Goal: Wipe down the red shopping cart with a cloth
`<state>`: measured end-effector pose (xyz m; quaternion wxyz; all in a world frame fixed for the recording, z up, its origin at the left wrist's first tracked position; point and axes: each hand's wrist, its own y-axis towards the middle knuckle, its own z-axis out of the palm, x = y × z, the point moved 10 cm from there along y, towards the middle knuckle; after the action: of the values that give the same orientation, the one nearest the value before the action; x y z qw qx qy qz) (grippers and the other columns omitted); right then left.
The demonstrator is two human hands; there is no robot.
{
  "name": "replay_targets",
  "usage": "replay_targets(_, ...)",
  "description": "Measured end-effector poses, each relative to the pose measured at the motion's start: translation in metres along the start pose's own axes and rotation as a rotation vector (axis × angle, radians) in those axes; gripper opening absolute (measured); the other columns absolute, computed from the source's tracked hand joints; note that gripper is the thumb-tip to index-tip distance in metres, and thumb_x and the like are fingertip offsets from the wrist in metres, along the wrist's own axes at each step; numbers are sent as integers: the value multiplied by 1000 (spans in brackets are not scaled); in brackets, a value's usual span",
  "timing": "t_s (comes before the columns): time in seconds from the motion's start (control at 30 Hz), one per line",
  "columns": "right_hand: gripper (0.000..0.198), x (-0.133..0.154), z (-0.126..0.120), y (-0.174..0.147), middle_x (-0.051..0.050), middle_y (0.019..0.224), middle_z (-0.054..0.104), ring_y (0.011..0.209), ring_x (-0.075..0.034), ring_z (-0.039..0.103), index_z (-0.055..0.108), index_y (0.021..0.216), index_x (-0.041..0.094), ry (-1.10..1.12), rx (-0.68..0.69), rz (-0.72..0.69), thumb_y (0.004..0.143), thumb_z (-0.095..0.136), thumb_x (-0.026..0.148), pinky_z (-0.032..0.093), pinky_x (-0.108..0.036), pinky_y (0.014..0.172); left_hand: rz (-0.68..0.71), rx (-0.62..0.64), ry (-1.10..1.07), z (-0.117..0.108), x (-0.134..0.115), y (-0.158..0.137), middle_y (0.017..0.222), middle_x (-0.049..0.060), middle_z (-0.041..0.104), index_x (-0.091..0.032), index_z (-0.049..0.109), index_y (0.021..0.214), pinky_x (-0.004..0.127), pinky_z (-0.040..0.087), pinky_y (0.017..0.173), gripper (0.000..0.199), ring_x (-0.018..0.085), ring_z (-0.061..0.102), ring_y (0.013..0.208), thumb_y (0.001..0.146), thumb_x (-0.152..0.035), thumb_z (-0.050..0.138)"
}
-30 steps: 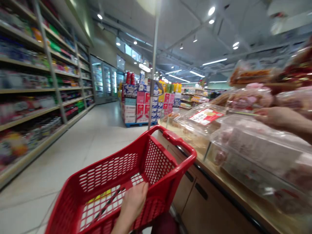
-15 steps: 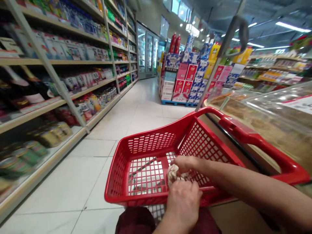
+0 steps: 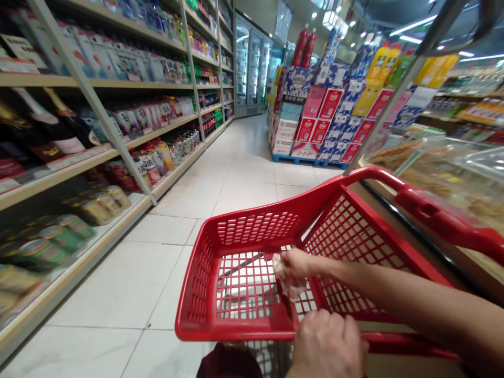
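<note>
A red plastic shopping cart [image 3: 236, 334] with a perforated basket stands in front of me. My right hand [image 3: 297, 265] reaches down inside it from the right, closed on a crumpled whitish cloth [image 3: 293, 290]. The cloth lies against the basket's bottom, near the slanted mesh wall. My left hand [image 3: 328, 341] is closed over the near rim of the basket, knuckles up, its fingertips hidden. The cart's red handle [image 3: 437, 207] rises on the right, apart from both hands.
Shelves [image 3: 153, 137] of drinks and cans run along the left. Ahead, stacked cartons [image 3: 315, 118] stand on a blue pallet [image 3: 295, 159]. A clear-covered food display [image 3: 444, 184] borders the cart on the right, and glass-door coolers [image 3: 254, 68] stand at the far end.
My right hand has wiped the cloth slightly across the basket's bottom, away from my left hand. My left hand has shifted right and down along the near rim. The view has turned slightly.
</note>
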<state>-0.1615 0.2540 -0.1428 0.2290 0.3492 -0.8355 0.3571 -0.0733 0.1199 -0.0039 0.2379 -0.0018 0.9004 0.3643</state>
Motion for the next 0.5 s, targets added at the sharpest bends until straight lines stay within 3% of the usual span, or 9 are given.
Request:
replay_targets(0.03,15,11,-17,-4,-2,82,60,74,-14,55,59,85,10,14,-9,-19,74,58,19,44,-25,66,-37,43,-104,-2,9,3,61,0,58,-19,55,75,26,43,52,6,14,55,58,72,-23,52)
replay_targets(0.1,7,36,-51,-24,2,65,56,60,-8,51,58,74,10,61,-44,-74,69,53,9,39,-18,56,-235,33,-333,-15,43,8,94,5,61,-20,52,100,28,46,71,25,17,57,87,75,-22,48)
replay_targets(0.17,12,56,-76,-57,5,57,52,50,-5,45,56,72,11,108,-74,-120,67,46,7,35,-16,50,-576,-151,-507,-39,93,6,121,9,47,-22,41,115,32,41,87,40,19,45,112,76,-22,47)
replay_targets(0.23,10,70,-84,-95,6,52,48,44,-4,41,54,66,12,170,-65,-161,63,45,9,33,-16,46,-733,-212,-703,-51,118,12,131,10,37,-21,34,122,34,36,93,59,21,35,121,68,-26,58)
replay_targets(0.3,7,80,-79,-131,6,50,48,44,-5,41,53,61,13,287,-31,-227,59,47,12,34,-17,47,-767,-32,-977,-42,113,27,127,12,43,-21,38,120,34,38,90,61,22,40,117,66,-34,62)
replay_targets(0.4,7,81,-79,-176,6,53,50,46,-5,42,54,60,14,460,-129,-302,59,47,15,34,-17,47,-723,456,-1141,-23,67,39,102,11,61,-16,53,105,35,45,78,55,23,58,91,58,-40,67)
replay_targets(0.43,8,76,-85,-188,6,53,49,46,-5,41,54,60,14,476,-230,-303,59,46,14,32,-17,46,-700,546,-1078,-23,57,41,90,9,65,-14,58,96,34,46,74,52,22,60,81,53,-41,70)
replay_targets(0.5,13,60,-100,-211,7,52,47,45,-4,39,55,60,15,480,-441,-292,58,44,9,30,-16,45,-657,516,-884,-36,52,54,75,4,66,-15,61,80,31,47,68,45,19,60,69,50,-48,69)
